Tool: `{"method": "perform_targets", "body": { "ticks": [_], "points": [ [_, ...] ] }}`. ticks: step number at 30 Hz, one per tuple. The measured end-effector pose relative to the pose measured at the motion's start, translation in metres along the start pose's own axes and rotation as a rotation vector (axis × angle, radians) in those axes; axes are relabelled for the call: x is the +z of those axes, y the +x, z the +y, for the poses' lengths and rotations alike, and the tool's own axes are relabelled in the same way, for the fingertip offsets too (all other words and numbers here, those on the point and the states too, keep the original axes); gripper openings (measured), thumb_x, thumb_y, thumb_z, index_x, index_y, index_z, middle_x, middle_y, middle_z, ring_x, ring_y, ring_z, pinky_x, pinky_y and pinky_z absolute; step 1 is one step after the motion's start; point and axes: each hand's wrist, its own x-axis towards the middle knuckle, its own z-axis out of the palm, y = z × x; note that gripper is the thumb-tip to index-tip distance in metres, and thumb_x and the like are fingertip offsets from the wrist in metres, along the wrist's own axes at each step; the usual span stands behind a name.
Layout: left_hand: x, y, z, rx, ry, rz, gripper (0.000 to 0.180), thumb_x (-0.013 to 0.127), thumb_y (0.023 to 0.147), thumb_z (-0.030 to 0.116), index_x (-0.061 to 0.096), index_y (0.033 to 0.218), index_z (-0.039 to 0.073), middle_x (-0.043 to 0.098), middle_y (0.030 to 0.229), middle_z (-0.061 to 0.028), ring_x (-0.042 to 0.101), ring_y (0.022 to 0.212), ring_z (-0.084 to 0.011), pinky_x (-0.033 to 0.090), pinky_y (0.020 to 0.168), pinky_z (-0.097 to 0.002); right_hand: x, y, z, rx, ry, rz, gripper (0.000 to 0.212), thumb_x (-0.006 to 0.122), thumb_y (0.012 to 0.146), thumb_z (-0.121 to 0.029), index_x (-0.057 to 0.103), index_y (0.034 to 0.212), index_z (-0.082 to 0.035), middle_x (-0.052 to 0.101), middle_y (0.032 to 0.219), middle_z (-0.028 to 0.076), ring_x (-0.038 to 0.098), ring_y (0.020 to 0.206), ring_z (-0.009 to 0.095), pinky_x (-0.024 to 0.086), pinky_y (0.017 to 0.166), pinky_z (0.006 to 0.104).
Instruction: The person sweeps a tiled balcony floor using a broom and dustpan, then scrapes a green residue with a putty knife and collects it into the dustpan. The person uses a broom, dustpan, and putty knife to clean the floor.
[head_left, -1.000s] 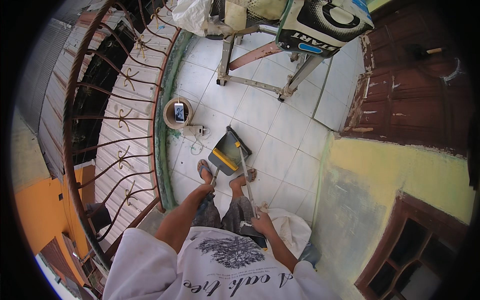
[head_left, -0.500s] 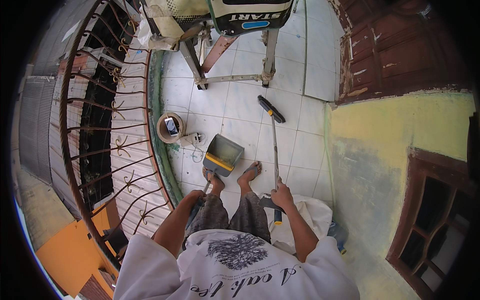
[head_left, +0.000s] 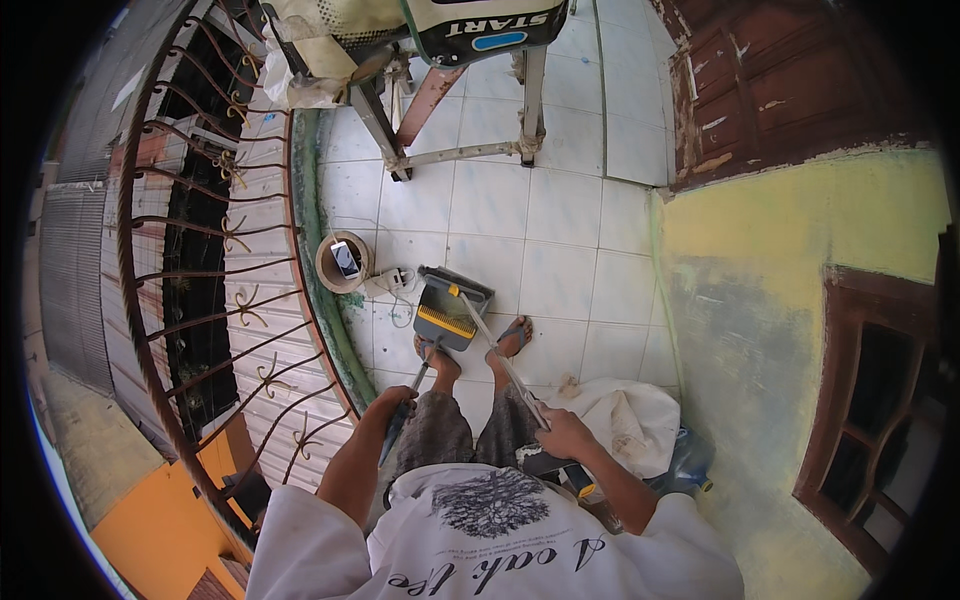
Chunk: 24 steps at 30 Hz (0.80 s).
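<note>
My left hand (head_left: 393, 400) is closed round the upper part of the dustpan's long handle. The grey dustpan (head_left: 438, 334), with a row of yellow teeth, rests on the floor just ahead of my feet, its mouth facing away from me. In my right hand (head_left: 566, 436) is the long grey handle of a broom (head_left: 515, 378), slanting forward and left. The dark broom head lies across the dustpan's far side, partly inside its mouth; its bristles are hard to make out. The grip end, with a yellow band, sticks out behind my right hand.
A round pot (head_left: 334, 279) with a phone (head_left: 345, 260) on it stands beside a white power strip (head_left: 388, 283) and cable. A metal-legged stand (head_left: 460, 153) is ahead, a curved railing (head_left: 128, 250) at left. White sacking (head_left: 625, 420) and a bluish bottle (head_left: 692, 462) lie by the right wall.
The broom head has swung left and nearer, from the open tiles onto the dustpan's mouth. My right hand has drawn back toward my body. The dustpan has barely moved.
</note>
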Motion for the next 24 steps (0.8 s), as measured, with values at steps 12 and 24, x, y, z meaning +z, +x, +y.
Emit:
{"method": "perform_targets", "body": {
  "ticks": [12, 24],
  "points": [
    [-0.003, -0.009, 0.01, -0.025, -0.021, -0.05, 0.024, 0.054, 0.1, 0.027, 0.051, 0.078, 0.016, 0.051, 0.058, 0.0034, 0.049, 0.048, -0.0137, 0.038, 0.042, -0.0314, 0.038, 0.119, -0.014, -0.03, 0.045, 0.134, 0.079, 0.058, 0.087, -0.021, 0.027, 0.156, 0.001, 0.065, 0.12, 0.033, 0.064, 0.111, 0.046, 0.051, 0.1, 0.0484],
    [-0.027, -0.049, -0.001, 0.051, -0.177, -0.155, 0.015, 0.059, 0.094, 0.022, 0.05, 0.089, 0.012, 0.05, 0.063, -0.0008, 0.049, 0.05, -0.0176, 0.04, 0.043, -0.0317, -0.033, -0.038, 0.021, 0.013, 0.113, 0.17, 0.072, 0.058, 0.085, -0.024, 0.041, 0.153, -0.008, 0.067, 0.118, 0.028, 0.065, 0.112, 0.043, 0.05, 0.101, 0.0504]
  ]
}}
